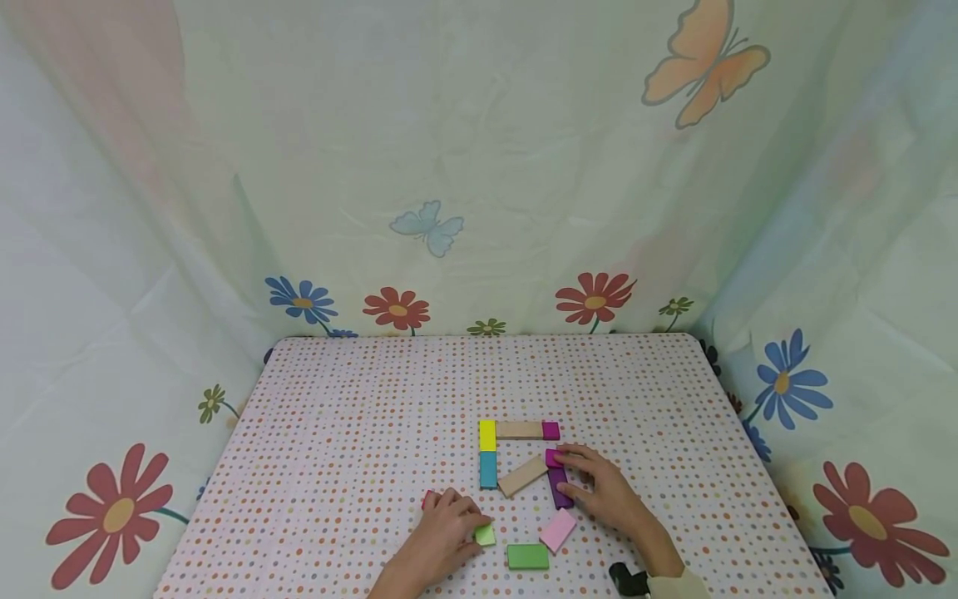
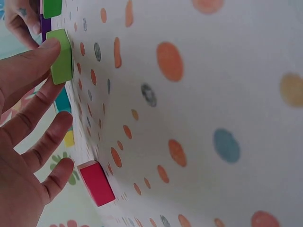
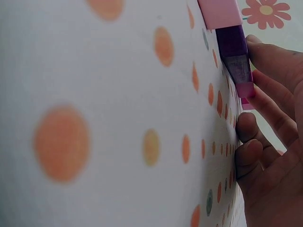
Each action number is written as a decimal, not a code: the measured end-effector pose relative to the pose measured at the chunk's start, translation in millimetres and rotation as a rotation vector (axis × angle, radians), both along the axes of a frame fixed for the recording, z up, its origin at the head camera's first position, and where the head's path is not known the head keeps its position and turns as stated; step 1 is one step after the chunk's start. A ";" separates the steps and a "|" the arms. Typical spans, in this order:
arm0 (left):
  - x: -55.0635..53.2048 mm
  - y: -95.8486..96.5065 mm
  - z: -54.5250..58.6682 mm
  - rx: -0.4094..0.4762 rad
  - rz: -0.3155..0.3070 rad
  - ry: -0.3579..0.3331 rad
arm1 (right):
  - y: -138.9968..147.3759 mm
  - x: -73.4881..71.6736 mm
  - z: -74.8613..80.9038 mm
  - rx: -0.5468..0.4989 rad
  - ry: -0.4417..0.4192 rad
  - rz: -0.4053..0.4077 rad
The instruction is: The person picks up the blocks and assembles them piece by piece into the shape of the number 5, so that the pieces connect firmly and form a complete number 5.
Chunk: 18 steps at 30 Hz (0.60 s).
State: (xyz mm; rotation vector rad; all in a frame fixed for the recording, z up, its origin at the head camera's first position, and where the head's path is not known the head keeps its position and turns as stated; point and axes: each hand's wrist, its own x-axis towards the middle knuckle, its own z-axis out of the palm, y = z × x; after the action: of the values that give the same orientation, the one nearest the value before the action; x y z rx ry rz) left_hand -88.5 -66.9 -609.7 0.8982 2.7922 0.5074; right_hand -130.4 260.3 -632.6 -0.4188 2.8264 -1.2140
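My left hand (image 1: 440,537) pinches a light green block (image 2: 61,59) between thumb and forefinger, the other fingers spread. Beside its little finger a red block (image 2: 97,184) lies on the table, mostly hidden by the hand in the head view. On the right, my right hand (image 1: 608,492) touches the outer side of a dark purple block (image 1: 558,491) with its thumb. Its forefinger is against a small magenta block (image 1: 552,458) at the purple block's far end. A tilted wooden block (image 1: 524,477) lies just left of these two.
A yellow block (image 1: 487,435) and a teal block (image 1: 488,471) form a column; a wooden block (image 1: 520,430) runs right from it to another magenta block (image 1: 550,431). Nearer lie a pink block (image 1: 558,531) and a green block (image 1: 527,556). Patterned curtains surround the dotted table (image 1: 337,416).
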 end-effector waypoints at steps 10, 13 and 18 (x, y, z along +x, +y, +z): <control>2.0 3.3 -1.4 0.012 -0.024 0.021 | -0.6 1.5 1.1 0.006 0.028 0.004; 2.5 4.6 -1.5 0.012 -0.030 0.023 | -0.5 1.5 0.7 0.008 0.041 0.003; 3.0 6.9 -1.8 0.014 -0.031 0.010 | -0.1 0.2 -0.3 0.014 0.036 0.005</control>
State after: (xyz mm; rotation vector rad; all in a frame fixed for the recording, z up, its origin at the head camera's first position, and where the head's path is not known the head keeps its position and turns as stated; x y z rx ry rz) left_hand -85.5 -60.1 -611.6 0.9481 2.7819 0.5206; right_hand -130.2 260.2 -632.8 -0.4519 2.8605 -1.1976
